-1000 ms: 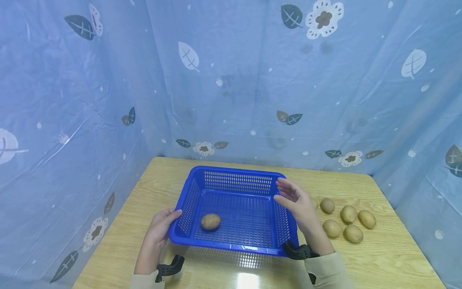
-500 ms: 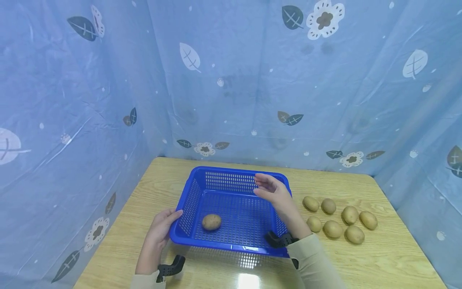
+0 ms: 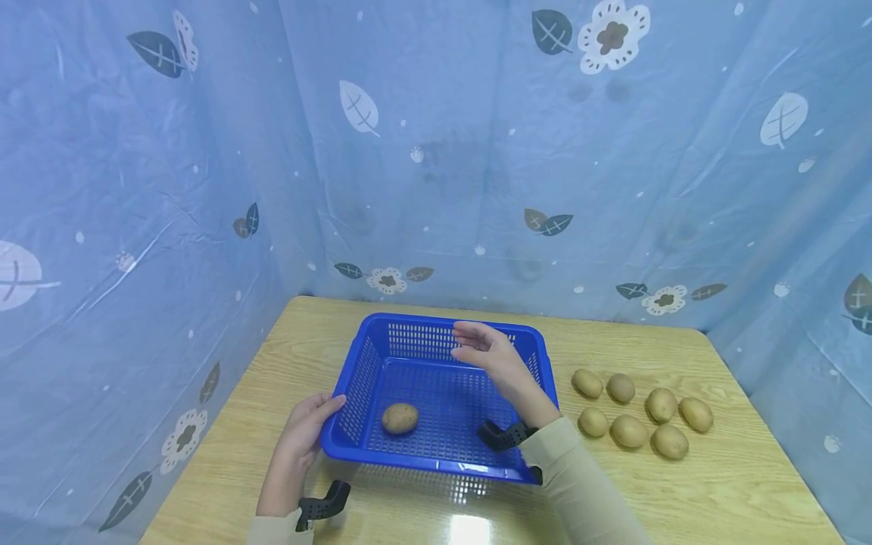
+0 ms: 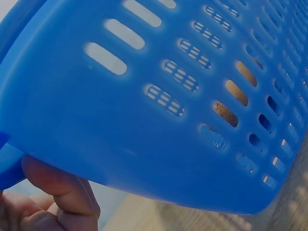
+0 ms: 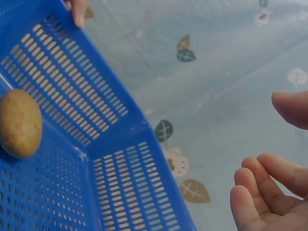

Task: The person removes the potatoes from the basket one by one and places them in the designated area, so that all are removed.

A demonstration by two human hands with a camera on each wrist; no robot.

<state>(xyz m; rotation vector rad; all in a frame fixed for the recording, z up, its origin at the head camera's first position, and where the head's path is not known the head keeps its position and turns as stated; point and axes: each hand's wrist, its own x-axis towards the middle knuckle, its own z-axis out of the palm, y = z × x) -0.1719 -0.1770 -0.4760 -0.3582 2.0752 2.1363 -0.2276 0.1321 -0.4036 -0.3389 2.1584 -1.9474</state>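
Observation:
A blue plastic basket (image 3: 422, 459) with slotted walls sits tilted a little over the wooden table. My left hand (image 3: 302, 430) grips its left rim, thumb on top; in the left wrist view the curled fingers (image 4: 70, 195) show under the rim. One potato (image 3: 400, 418) lies on the basket floor, left of the middle. It also shows in the right wrist view as a potato (image 5: 20, 123) at the left edge. My right hand (image 3: 496, 362) hovers over the basket's right half, fingers relaxed, thumb apart from them, holding nothing.
Several loose potatoes (image 3: 629, 431) lie on the wooden table (image 3: 736, 492) to the right of the basket. A blue patterned curtain (image 3: 436, 189) hangs behind the table and along its sides. Black wrist mounts (image 3: 504, 435) sit on both wrists.
My right hand has moved left from the basket's right rim to above its inside, uncovering potatoes on the right. The left hand, the basket and the potato inside stay nearly still.

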